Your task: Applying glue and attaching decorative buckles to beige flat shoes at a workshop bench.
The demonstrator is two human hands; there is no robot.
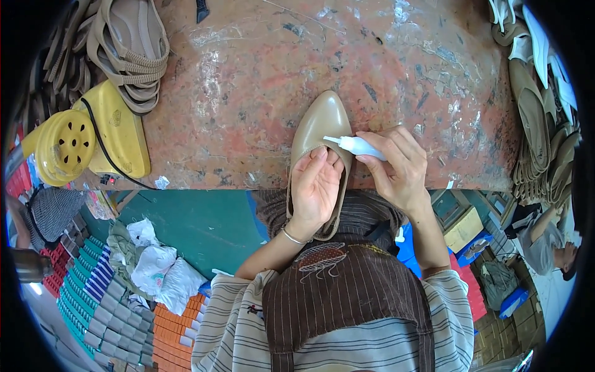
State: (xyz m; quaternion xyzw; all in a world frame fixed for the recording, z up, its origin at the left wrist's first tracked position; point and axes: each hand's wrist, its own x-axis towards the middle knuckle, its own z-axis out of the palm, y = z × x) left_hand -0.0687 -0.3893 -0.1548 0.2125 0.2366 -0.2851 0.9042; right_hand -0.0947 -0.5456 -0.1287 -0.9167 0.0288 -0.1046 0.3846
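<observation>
A beige pointed flat shoe (323, 119) lies with its toe on the worn tabletop, pointing away from me, and its heel reaches past the table's near edge. My left hand (315, 189) is palm up in the shoe's opening. Its fingertips go under the upper and the thumb rests at the opening's edge, so the hand grips the shoe. In my right hand (398, 162) is a small white squeeze bottle (362, 147) with a thin nozzle. The nozzle's tip points left, at the upper close to the opening's edge; whether it touches cannot be told.
Beige strappy sandals (133, 62) are piled at the far left beside a yellow blower-like device (118, 133) with a black cord. More beige shoes (534, 124) are stacked along the right edge. A black-handled tool (202, 10) lies at the back. Another person (545, 242) is at far right.
</observation>
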